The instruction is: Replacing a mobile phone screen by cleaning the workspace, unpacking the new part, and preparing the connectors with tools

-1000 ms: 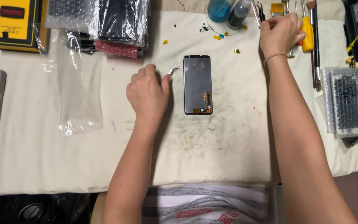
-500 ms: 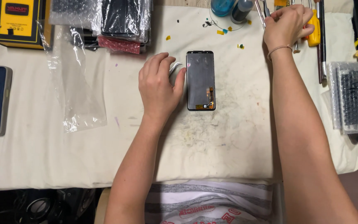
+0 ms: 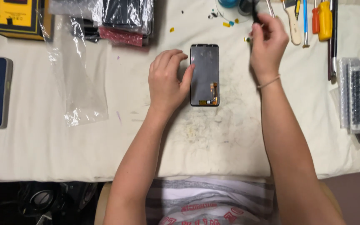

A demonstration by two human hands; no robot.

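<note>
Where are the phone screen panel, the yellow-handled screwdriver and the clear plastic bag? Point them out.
phone screen panel [image 3: 204,68], head view, middle of its dark back.
yellow-handled screwdriver [image 3: 324,20], head view, middle of the handle.
clear plastic bag [image 3: 78,83], head view, its flat middle.

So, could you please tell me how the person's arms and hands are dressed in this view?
Both forearms are bare, with no sleeves reaching them and no gloves on the left hand or right hand. A thin light band circles the right wrist. No rings or watch show.
</note>
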